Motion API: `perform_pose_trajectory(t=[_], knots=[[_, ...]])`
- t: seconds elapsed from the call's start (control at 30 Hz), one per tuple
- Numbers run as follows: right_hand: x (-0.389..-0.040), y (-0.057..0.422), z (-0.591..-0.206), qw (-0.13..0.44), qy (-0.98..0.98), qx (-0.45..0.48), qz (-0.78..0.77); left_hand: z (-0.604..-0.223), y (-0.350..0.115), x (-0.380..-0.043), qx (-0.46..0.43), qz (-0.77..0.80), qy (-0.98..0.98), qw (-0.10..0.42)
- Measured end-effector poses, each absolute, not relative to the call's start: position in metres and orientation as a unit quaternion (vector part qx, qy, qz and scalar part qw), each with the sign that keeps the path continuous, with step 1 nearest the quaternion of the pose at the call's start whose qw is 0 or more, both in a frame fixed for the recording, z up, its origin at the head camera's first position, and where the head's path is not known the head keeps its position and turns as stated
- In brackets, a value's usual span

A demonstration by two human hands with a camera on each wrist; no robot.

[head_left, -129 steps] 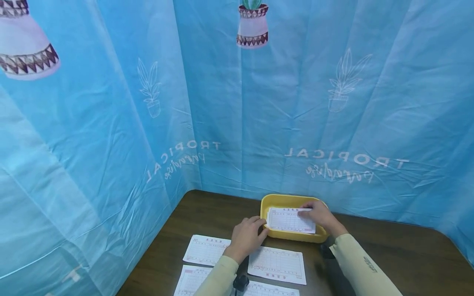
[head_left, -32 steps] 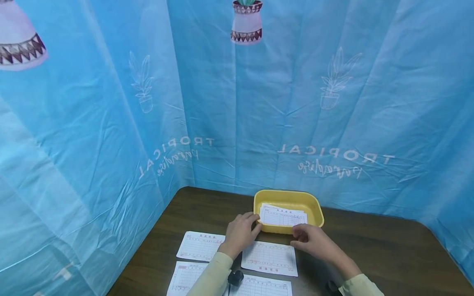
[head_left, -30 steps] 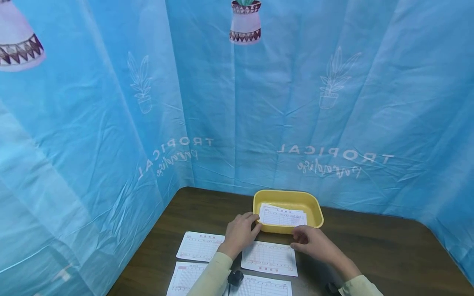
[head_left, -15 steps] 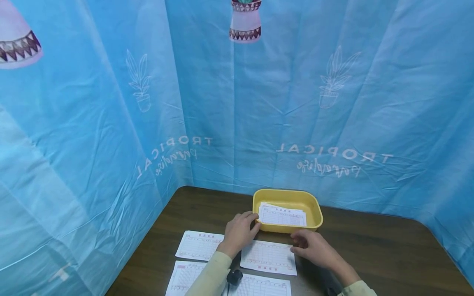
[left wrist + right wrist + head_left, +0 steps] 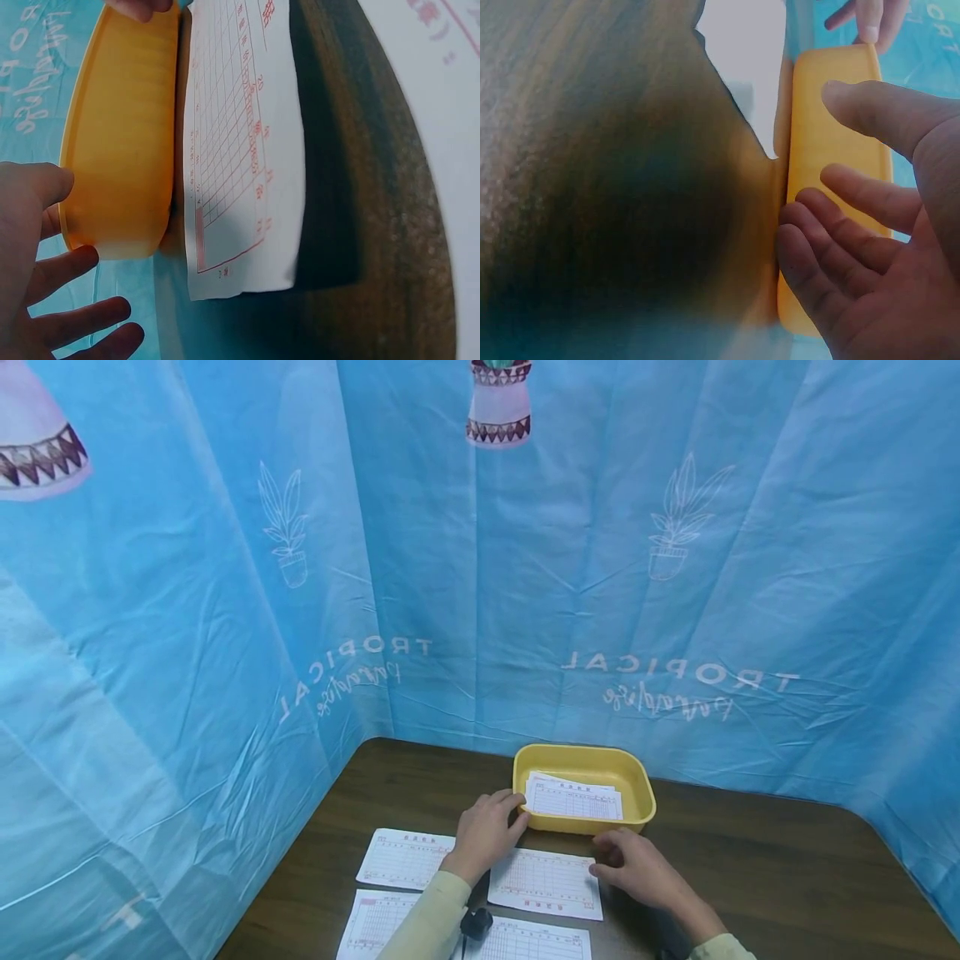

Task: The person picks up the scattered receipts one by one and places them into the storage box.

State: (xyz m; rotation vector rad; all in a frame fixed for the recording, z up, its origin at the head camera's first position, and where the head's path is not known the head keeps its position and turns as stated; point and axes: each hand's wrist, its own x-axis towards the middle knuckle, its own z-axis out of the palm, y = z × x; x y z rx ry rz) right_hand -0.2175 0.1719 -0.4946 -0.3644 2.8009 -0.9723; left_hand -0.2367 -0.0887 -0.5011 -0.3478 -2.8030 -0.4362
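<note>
A yellow plastic basket stands near the back of the table, holding several white printed forms. My left hand grips the basket's left front corner between thumb and fingers; the left wrist view shows its other fingers spread below the basket. In front of the right part of the basket is my right hand, fingers loosely bent and nothing held. The right wrist view shows its thumb and fingers apart before the basket wall. A printed form lies between my hands, close to the right fingertips.
More printed forms lie to the left: one far form, a nearer form and another form at the front, partly cut off. Blue curtains hang behind and left of the dark wooden table.
About four seconds ago my right hand held a form inside the basket; it has since let go and come out to the front. My left hand has stayed on the basket corner.
</note>
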Motion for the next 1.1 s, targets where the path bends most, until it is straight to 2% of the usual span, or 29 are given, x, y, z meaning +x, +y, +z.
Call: perform_pose_trajectory(t=[0.63,1.1], knots=[[-0.219,0.17,-0.507,0.047,0.957,-0.111,-0.265,-0.5,-0.088,-0.236,-0.126,-0.159,-0.968,0.151],[-0.216,0.16,-0.511,0.031,0.968,-0.112,-0.224,-0.499,-0.089,-0.235,-0.122,-0.157,-0.97,0.138]])
